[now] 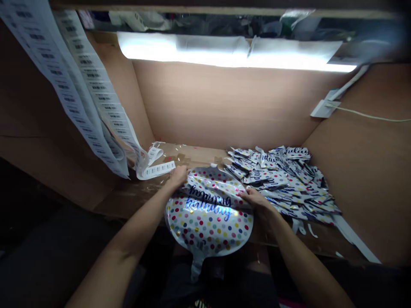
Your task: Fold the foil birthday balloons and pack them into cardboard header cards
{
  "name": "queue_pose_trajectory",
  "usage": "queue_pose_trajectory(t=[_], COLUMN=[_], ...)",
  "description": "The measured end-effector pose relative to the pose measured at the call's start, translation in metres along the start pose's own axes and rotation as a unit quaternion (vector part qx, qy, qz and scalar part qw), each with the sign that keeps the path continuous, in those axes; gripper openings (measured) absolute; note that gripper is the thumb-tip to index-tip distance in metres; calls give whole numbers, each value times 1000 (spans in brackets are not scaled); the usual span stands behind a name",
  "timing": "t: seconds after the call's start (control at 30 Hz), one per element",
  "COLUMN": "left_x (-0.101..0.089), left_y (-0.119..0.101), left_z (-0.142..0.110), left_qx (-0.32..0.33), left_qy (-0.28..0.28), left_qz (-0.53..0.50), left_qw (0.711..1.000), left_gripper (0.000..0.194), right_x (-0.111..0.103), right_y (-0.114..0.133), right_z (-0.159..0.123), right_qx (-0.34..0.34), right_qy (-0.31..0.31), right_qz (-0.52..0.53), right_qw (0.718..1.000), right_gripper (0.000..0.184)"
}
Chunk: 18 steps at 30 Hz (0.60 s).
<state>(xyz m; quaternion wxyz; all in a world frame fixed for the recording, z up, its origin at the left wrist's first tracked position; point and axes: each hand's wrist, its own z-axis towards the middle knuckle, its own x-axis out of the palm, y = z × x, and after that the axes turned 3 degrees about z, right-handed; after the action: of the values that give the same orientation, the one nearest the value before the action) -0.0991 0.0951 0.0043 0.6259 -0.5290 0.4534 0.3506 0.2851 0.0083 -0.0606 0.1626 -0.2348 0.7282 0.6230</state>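
Note:
A flat foil balloon [210, 231], white with coloured dots and blue "birthday" lettering, lies between my hands over the table's front edge. A crease runs across its middle, and its tail points down toward me. My left hand [180, 175] grips the balloon's upper left edge. On the opposite edge, my right hand [255, 199] pinches the foil near the crease, thumb on top. To the right of that hand spreads a heap of folded foil balloons [289, 188] with the same print.
Long strips of barcode labels [96, 85] hang at the left, their ends on the table [183, 154]. A lit tube lamp [199, 51] spans the top beneath a shelf. A white socket box [325, 108] with a cable is on the right wall. Paper scraps lie about.

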Motion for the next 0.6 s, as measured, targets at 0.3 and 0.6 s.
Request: queue_pose_trajectory(t=[0.3,0.6], left_x=[76,84], left_y=[8,30], left_z=[-43,-40], left_qx=[34,-2], left_qy=[0,-8], left_qz=[70,101], left_qw=[997,995], left_gripper=[60,71], right_x=[29,-11], right_y=[0,-28], right_z=[18,-49], right_qx=[58,91], right_qy=[-169,-169], right_qz=[-198,-318], right_qw=[964,928], right_gripper=[37,40])
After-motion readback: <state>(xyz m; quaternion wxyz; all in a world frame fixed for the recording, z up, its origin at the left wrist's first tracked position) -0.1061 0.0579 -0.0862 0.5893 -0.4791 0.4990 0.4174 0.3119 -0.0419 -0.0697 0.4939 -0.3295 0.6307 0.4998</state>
